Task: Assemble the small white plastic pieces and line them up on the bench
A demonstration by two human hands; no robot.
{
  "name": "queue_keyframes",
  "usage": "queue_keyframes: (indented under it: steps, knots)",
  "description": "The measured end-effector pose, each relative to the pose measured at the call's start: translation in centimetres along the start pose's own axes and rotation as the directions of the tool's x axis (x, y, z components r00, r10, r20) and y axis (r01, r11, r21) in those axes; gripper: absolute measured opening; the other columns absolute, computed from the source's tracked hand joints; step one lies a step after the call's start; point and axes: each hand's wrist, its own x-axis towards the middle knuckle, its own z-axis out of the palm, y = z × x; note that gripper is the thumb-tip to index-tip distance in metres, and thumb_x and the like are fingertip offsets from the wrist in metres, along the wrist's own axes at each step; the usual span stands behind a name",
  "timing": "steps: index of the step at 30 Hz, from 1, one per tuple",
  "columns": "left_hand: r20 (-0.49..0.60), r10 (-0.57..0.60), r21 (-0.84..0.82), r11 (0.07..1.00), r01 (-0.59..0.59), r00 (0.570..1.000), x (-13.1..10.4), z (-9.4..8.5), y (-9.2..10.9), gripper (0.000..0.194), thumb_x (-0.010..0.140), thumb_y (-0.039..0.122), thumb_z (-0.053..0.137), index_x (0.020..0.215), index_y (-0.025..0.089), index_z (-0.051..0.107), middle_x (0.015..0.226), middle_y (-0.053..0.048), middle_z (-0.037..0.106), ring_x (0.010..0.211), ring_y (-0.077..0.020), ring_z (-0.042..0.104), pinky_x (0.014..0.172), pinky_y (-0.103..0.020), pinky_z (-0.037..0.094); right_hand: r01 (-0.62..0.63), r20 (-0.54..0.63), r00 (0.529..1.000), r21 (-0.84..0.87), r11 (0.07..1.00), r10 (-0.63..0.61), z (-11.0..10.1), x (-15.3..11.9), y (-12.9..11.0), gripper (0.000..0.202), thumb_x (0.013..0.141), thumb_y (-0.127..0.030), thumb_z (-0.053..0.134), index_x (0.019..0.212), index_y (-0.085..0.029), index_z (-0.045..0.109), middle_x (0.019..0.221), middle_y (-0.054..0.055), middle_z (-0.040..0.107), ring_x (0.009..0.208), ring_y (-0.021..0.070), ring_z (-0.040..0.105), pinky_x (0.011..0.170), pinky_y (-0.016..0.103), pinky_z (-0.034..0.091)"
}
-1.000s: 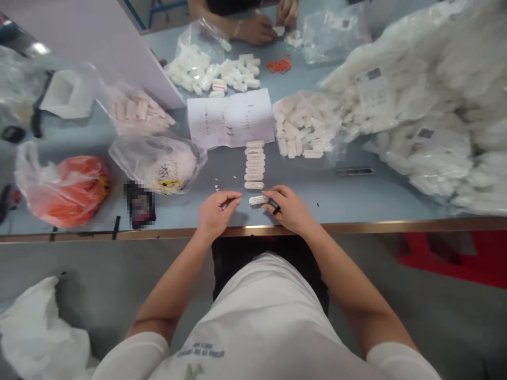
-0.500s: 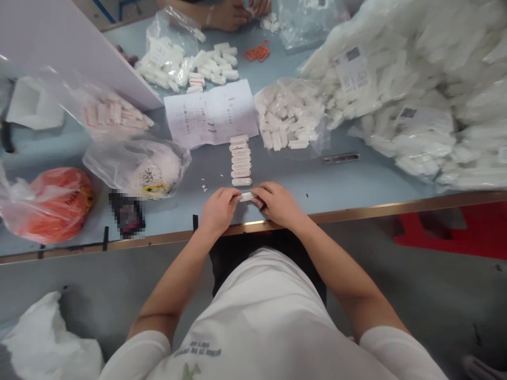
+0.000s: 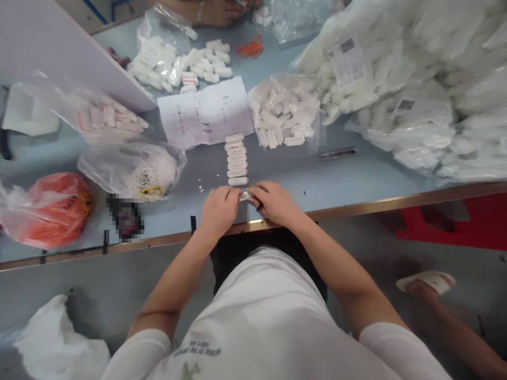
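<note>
Between my two hands, near the table's front edge, is a small white plastic strip with rows of dark marks (image 3: 246,196). My left hand (image 3: 220,208) pinches its left end and my right hand (image 3: 275,203) its right end. A small black object (image 3: 259,207) shows at the fingers of my right hand; what it is I cannot make out. Just beyond my hands lies a column of several white plastic strips (image 3: 237,165), stacked edge to edge. Tiny white bits (image 3: 201,188) lie to the left of the column.
A printed sheet (image 3: 206,113) lies behind the column, with an opened bag of white pieces (image 3: 285,113) beside it. Thread snips (image 3: 337,153) lie to the right. Large clear bags (image 3: 380,68) fill the back right. An orange bag (image 3: 59,208) sits left. Another person's hand (image 3: 222,11) is at the far side.
The view has shifted slightly. Both hands keep hold of the white strip, which is now more covered by my fingers. Another person's foot in a pale slipper has appeared at lower right.
</note>
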Motion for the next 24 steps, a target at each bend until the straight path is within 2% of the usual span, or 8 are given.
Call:
queue_keyframes:
  steps: [6, 10, 15, 18, 21, 24]
  knots:
    - [-0.003, 0.083, 0.083, 0.993, -0.082, 0.997, 0.3, -0.6, 0.4, 0.023, 0.099, 0.019, 0.045, 0.097, 0.017, 0.068, 0.086, -0.009, 0.069, 0.081, -0.0217, 0.062, 0.071, -0.037, 0.04, 0.01, 0.002, 1.0, 0.0, 1.0, -0.01, -0.1, 0.1, 0.0, 0.031, 0.102, -0.032, 0.041, 0.117, -0.022, 0.066, 0.108, 0.011, 0.068, 0.096, 0.0243, 0.058, 0.081, 0.038, 0.044]
    - [0.017, 0.106, 0.081, 0.991, -0.107, 0.994, 0.3, -0.5, 0.3, 0.025, 0.098, 0.018, 0.045, 0.098, 0.018, 0.07, 0.089, -0.008, 0.072, 0.082, -0.0216, 0.063, 0.071, -0.037, 0.041, 0.019, -0.008, 1.0, 0.005, 1.0, -0.019, -0.1, 0.1, 0.2, 0.032, 0.102, -0.032, 0.041, 0.117, -0.021, 0.066, 0.106, 0.01, 0.068, 0.096, 0.0238, 0.058, 0.082, 0.037, 0.044]
    - [0.0, 0.046, -0.046, 0.998, -0.046, 0.999, -0.3, -0.1, -0.7, 0.026, 0.098, 0.02, 0.048, 0.109, 0.023, 0.071, 0.1, -0.005, 0.075, 0.086, -0.0196, 0.066, 0.073, -0.034, 0.046, 0.024, -0.013, 1.0, -0.017, 1.0, -0.024, 0.1, 0.0, 0.2, 0.03, 0.102, -0.031, 0.041, 0.115, -0.022, 0.067, 0.106, 0.01, 0.068, 0.095, 0.0236, 0.058, 0.08, 0.037, 0.044]
    - [-0.029, 0.015, -0.064, 0.998, -0.017, 0.999, -0.8, 0.0, -0.9, 0.025, 0.099, 0.025, 0.049, 0.11, 0.024, 0.071, 0.1, -0.004, 0.076, 0.085, -0.0189, 0.066, 0.074, -0.034, 0.047, 0.015, -0.009, 1.0, -0.023, 1.0, -0.015, 0.1, 0.0, 0.2, 0.03, 0.102, -0.031, 0.041, 0.114, -0.022, 0.067, 0.106, 0.01, 0.068, 0.094, 0.0236, 0.059, 0.08, 0.037, 0.044]
    - [-0.036, 0.073, -0.02, 0.997, -0.074, 0.997, -1.2, 0.0, -0.9, 0.024, 0.099, 0.026, 0.05, 0.111, 0.024, 0.071, 0.104, -0.004, 0.076, 0.085, -0.0189, 0.067, 0.071, -0.034, 0.045, 0.01, -0.001, 1.0, -0.018, 1.0, -0.01, 0.0, 0.1, 0.2, 0.03, 0.102, -0.032, 0.043, 0.115, -0.022, 0.067, 0.106, 0.01, 0.068, 0.095, 0.0238, 0.059, 0.081, 0.037, 0.045]
    - [-0.006, 0.136, 0.023, 0.99, -0.136, 0.991, -1.6, 0.1, -0.8, 0.028, 0.099, 0.021, 0.047, 0.118, 0.024, 0.068, 0.114, -0.007, 0.074, 0.088, -0.0195, 0.067, 0.071, -0.036, 0.043, 0.012, 0.004, 1.0, 0.008, 1.0, -0.012, 0.0, 0.2, 0.1, 0.03, 0.102, -0.033, 0.043, 0.115, -0.021, 0.067, 0.107, 0.011, 0.068, 0.097, 0.0239, 0.06, 0.084, 0.038, 0.046]
